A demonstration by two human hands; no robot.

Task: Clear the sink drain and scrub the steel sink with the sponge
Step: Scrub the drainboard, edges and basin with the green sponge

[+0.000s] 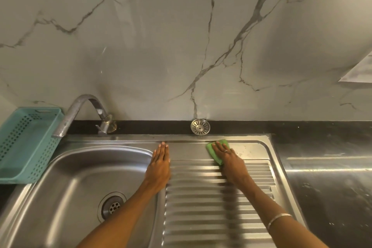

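Note:
The steel sink (80, 171) has a bowl on the left and a ribbed drainboard (213, 207) on the right. Its drain (112, 206) lies open at the bowl's bottom. The round steel drain strainer (200, 126) leans against the wall behind the sink rim. My right hand (229, 157) presses flat, fingers straight, on a green sponge (216, 150) at the far end of the drainboard. My left hand (160, 162) rests flat on the ridge between bowl and drainboard, holding nothing.
A steel tap (80, 112) curves over the bowl's back left corner. A teal plastic basket (26, 143) stands on the counter at the left. Black countertop (326, 177) runs to the right of the sink. A marble wall rises behind, with a paper sheet (360, 70) at far right.

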